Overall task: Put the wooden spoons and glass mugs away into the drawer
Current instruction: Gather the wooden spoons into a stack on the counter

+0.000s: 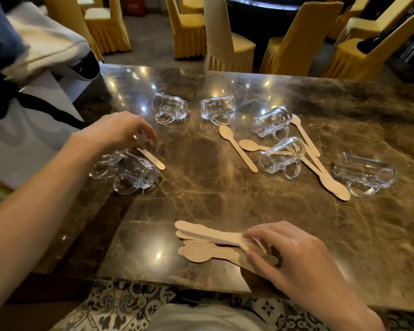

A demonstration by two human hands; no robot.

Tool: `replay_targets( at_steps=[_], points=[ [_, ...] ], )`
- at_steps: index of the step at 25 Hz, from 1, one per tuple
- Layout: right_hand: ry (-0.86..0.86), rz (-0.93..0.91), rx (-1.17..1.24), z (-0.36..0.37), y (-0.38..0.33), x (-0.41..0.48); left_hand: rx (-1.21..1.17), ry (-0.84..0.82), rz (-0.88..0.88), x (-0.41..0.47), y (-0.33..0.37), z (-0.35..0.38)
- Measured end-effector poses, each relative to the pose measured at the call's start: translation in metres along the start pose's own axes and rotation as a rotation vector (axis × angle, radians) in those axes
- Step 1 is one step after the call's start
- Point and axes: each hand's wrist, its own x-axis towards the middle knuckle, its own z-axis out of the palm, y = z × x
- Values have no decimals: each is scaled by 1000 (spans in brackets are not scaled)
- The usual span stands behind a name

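Several glass mugs lie on their sides on the brown marble table (201, 187); one mug (134, 173) is under my left forearm, another mug (366, 173) lies far right. My right hand (294, 256) grips a bundle of wooden spoons (208, 242) near the front edge, bowls pointing left. My left hand (120, 130) reaches over a single wooden spoon (153, 160) at the left, fingers curled down onto its upper end. Loose wooden spoons (238, 148) lie in the middle and under the right-hand mugs (282, 155). No drawer is in view.
Yellow-covered chairs (227, 39) stand beyond the table's far edge. Grey and dark fabric (41, 44) with a black strap is piled at the left. Patterned floor tiles (120, 304) show below the table's front edge.
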Motion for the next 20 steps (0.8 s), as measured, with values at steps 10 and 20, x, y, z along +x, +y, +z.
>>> replay_targets(
  at_steps=[10, 20],
  points=[
    [-39, 5, -21, 8, 0, -1, 77, -188, 21, 22, -8, 8],
    [187, 225, -69, -4, 2, 61, -7, -52, 149, 16, -5, 5]
  ],
)
